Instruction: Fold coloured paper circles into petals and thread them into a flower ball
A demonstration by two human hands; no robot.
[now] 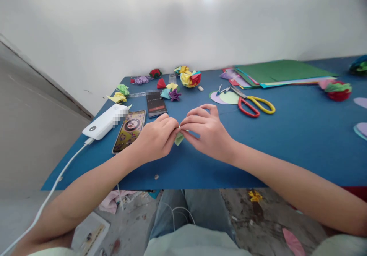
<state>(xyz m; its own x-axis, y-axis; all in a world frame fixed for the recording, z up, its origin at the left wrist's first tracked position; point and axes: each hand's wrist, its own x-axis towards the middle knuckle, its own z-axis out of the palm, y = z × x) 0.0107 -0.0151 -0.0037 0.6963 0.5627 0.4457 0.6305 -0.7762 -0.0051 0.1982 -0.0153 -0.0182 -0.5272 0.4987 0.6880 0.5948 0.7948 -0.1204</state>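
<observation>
Over the blue table, a small piece of light green paper [179, 138] is pinched between both hands. My left hand [157, 136] is closed on its left side, with the fingers bent and pressed together. From the right, my right hand [208, 133] grips the paper's top between thumb and fingertips. Most of the paper is hidden by the fingers, and its folds are too small to make out. Just left of my left hand lies a phone with a lit picture [130, 130]. Behind it rests a dark phone [156, 104].
Red-and-yellow-handled scissors [249, 107] lie beside paper circles [229, 98]. Coloured paper sheets [283, 72] are stacked at the back right. Crumpled paper flowers [190, 79] sit near the wall. A white power bank [104, 122] with a cable [61, 179] is at left.
</observation>
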